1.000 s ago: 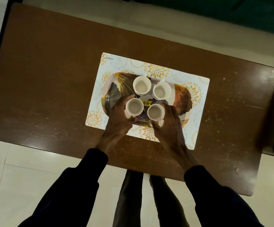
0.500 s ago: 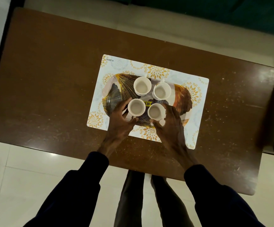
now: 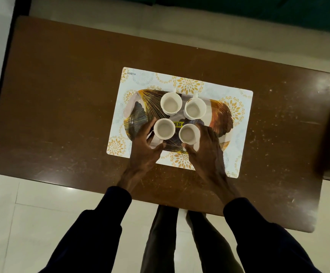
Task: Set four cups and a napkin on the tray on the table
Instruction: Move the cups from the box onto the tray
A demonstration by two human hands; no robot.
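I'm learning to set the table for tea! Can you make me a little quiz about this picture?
1. How many cups stand on the tray?
2. True or false: the tray sits straight on the bare table.
3. Which cup is the left hand around? A) the near left cup B) the far right cup C) none

Key:
1. Four.
2. False. A flowery mat lies under the tray.
3. A. The right hand is around the near right cup, and the far left cup stands free. No napkin shows yet.
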